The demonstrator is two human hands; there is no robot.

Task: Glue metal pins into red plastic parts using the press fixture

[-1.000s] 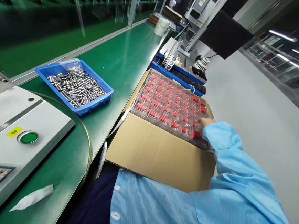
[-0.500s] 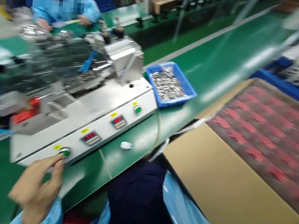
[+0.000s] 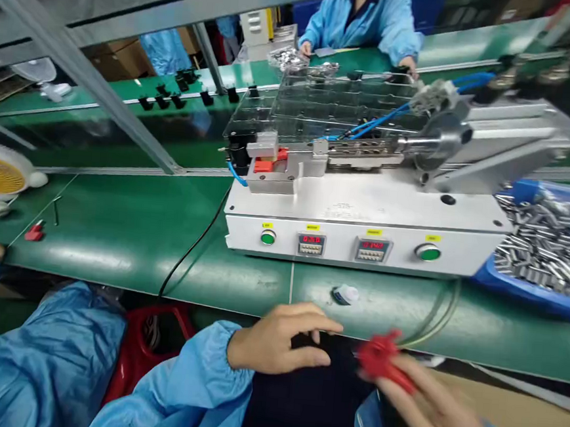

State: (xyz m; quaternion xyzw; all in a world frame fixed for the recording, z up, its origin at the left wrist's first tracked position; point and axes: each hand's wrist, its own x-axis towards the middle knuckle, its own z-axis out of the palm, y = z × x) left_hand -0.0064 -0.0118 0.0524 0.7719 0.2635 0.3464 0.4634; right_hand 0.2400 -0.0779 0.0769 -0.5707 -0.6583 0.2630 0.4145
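Near the smooth green bench [image 3: 117,217], the right hand [image 3: 440,410] is holding an irregular red plastic-looking part [image 3: 376,355], apparently small enough for a pinch, while the left hand [image 3: 277,341] is hovering empty, loosely spread.

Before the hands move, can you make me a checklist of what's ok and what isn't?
1. Right hand holding the red part: ok, it's in the fingers.
2. Left hand free: ok, looks empty.
3. Machine holder free: not ok, another red piece sits there.
4. Hands off both green buttons: ok.
5. Right display's exact number: cannot tell, lit but blurred.
6. Metal pins in the bin: ok, lots.
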